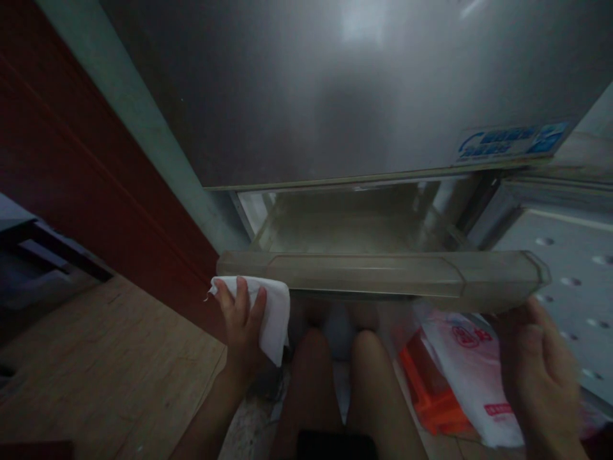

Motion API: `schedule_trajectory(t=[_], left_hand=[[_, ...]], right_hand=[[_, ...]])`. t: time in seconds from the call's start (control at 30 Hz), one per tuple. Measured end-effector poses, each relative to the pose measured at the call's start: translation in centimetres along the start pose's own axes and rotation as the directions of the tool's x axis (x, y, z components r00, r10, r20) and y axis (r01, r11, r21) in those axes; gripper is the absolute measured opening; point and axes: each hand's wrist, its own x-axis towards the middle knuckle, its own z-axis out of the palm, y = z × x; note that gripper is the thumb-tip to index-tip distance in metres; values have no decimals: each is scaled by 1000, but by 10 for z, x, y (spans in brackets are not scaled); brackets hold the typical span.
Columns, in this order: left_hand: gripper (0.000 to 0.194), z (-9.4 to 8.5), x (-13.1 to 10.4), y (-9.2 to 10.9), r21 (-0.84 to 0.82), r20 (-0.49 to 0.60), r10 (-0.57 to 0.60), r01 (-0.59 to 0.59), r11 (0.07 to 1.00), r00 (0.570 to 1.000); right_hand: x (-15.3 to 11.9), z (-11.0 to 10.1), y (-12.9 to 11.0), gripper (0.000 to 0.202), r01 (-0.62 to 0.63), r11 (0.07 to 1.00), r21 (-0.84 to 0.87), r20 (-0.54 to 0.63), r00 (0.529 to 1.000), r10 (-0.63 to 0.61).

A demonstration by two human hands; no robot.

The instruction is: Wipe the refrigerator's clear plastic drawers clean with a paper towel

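Observation:
A clear plastic drawer (373, 271) is pulled partway out of the fridge compartment below a grey metal door (306, 96). Its inside looks bare. My left hand (243, 329) presses a folded white cloth (275, 316) against the left end of the drawer's front, fingers bent over the cloth. At the drawer's right end, my right hand (543, 364) grips the lower corner from beneath; its fingertips are partly hidden behind the plastic.
The lower fridge door (565, 275) stands open at the right. Under the drawer's right side are an orange basket (431, 390) and a white plastic bag (472, 370) with red print. A red-brown door frame (110, 172) runs along the left.

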Motion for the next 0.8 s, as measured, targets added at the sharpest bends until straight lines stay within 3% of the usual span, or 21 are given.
schedule_trajectory(t=[0.1,0.27,0.47,0.63,0.8], left_hand=[[78,1,5,3,28,2,12,-12,1000,1000],[75,2,5,-5,-6,-63,59,-59,998,996],[89,2,6,-4,0,4,41,-41,999,999],[92,4,17,17,22,42,118,-119,993,992],[88,10,35,60,9,77,133,-134,991,988]], right_hand=[[-1,0,1,67,-78,992,97,45,996,74],[-4,2,1,60,-105,991,84,70,993,99],[-14,3,15,67,-143,989,37,51,989,141],[-23,4,21,58,-165,979,121,53,986,159],[-27,10,21,56,-225,945,237,96,974,207]])
